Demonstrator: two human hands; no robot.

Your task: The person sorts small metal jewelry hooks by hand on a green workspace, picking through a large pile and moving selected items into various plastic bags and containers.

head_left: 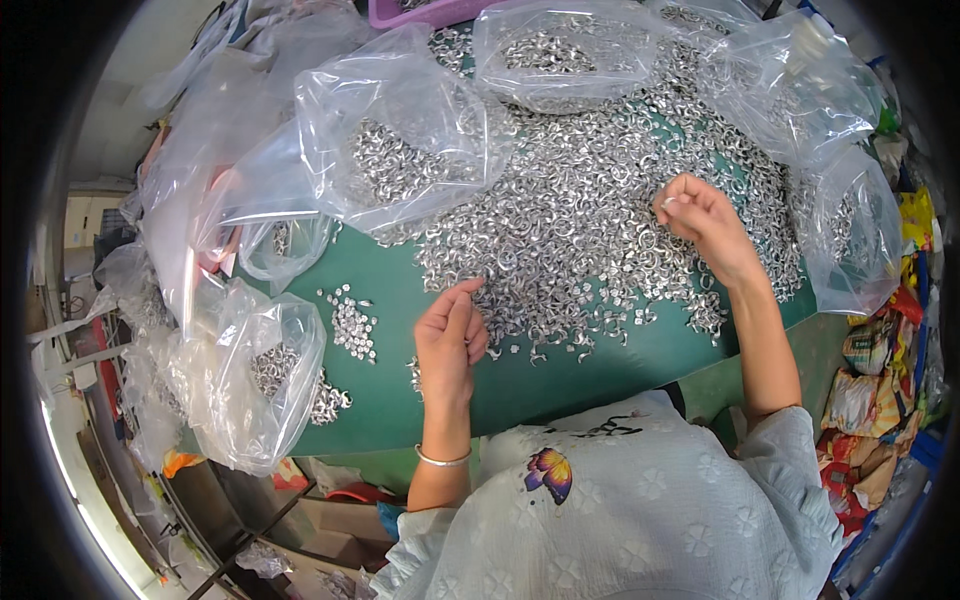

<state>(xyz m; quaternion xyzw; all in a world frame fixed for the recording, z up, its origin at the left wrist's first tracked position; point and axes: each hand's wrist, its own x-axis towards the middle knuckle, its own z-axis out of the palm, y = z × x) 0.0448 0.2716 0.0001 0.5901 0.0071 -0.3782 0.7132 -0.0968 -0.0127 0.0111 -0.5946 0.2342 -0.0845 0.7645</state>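
A broad heap of small, curved, shiny silver metal pieces (pixel 560 220) covers the middle of a green table (pixel 385 400). At the heap's near left edge is my left hand (pixel 450 335), its thumb and fingers drawn together in a pinch. My right hand (pixel 705 220) is over the right part of the heap, fingers curled in against the thumb. Whether either hand holds a piece is too small to tell. A small separate group of silver pieces (pixel 354 328) lies left of my left hand.
Clear plastic bags partly filled with silver pieces ring the heap: one at back left (pixel 330 140), one at back (pixel 640 50), one at right (pixel 850 235), one at near left (pixel 230 400). A pink tray (pixel 430 14) stands at the far edge. Colourful packages (pixel 850 400) lie at right.
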